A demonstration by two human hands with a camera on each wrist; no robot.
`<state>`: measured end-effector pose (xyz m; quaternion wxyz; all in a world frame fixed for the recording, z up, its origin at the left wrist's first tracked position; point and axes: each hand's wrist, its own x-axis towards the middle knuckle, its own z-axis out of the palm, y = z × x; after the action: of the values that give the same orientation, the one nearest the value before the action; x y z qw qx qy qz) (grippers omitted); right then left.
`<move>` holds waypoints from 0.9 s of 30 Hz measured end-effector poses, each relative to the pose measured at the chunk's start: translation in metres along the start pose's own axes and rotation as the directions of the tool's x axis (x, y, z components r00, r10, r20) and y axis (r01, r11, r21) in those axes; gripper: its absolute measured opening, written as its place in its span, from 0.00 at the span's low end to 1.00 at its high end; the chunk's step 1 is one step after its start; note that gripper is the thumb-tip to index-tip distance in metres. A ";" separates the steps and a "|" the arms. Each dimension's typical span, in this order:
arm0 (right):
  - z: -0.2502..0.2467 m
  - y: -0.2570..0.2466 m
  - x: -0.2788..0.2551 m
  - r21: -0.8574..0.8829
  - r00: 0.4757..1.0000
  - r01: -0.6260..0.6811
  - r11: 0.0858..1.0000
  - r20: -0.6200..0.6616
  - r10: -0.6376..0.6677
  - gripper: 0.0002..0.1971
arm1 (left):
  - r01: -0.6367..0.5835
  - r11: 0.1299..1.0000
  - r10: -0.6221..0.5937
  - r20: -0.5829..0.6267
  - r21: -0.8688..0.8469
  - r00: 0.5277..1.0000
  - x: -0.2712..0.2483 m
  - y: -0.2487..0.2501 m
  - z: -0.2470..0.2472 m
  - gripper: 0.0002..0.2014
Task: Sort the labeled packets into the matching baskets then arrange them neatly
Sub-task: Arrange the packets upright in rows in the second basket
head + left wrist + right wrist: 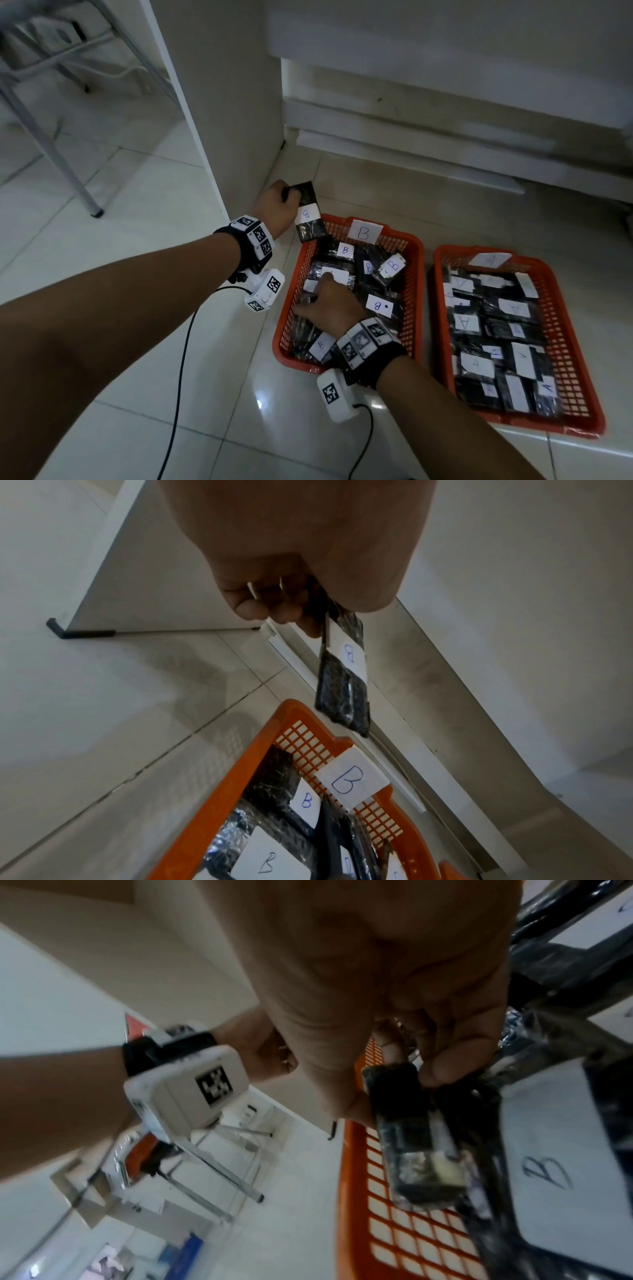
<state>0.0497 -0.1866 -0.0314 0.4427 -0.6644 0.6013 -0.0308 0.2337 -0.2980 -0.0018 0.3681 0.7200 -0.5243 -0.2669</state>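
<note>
- Sitting side by side on the tiled floor: the B basket (412,255) and, on its right, the A basket (582,394), packets there lying flat in rows
- Landmark is the B basket; its pile is a jumble, labels facing all ways
- Left hand (274,205) just beyond its far-left corner, fingers curled round one end of a B packet (310,219) that hangs over the rim
- Right hand (330,308) down inside, near the left wall, pinching a loose packet (411,1137) at its end
- Step judged: sorting looks done, tidying of B under way
- Next calls for lowering the held packet in flat, label up, then squaring the rest into rows
</note>
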 end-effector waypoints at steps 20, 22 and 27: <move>-0.048 0.023 -0.006 0.286 0.992 0.101 0.953 -0.095 -0.077 0.11 | 0.008 1.000 -0.008 -0.008 0.027 1.000 -0.001 0.009 -0.003 0.13; -0.025 0.017 -0.004 0.150 0.992 0.124 0.981 -0.057 -0.117 0.12 | 0.007 1.000 -0.007 -0.003 0.025 1.000 -0.002 0.010 -0.002 0.12; 0.007 0.010 -0.002 0.003 0.990 0.139 0.990 0.035 -0.139 0.10 | 0.013 1.000 -0.013 -0.015 0.004 1.000 -0.003 0.008 -0.006 0.11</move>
<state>0.0452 -0.1803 -0.0408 0.4502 -0.7051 0.5455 -0.0499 0.2331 -0.2949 0.0088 0.3690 0.7261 -0.5172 -0.2628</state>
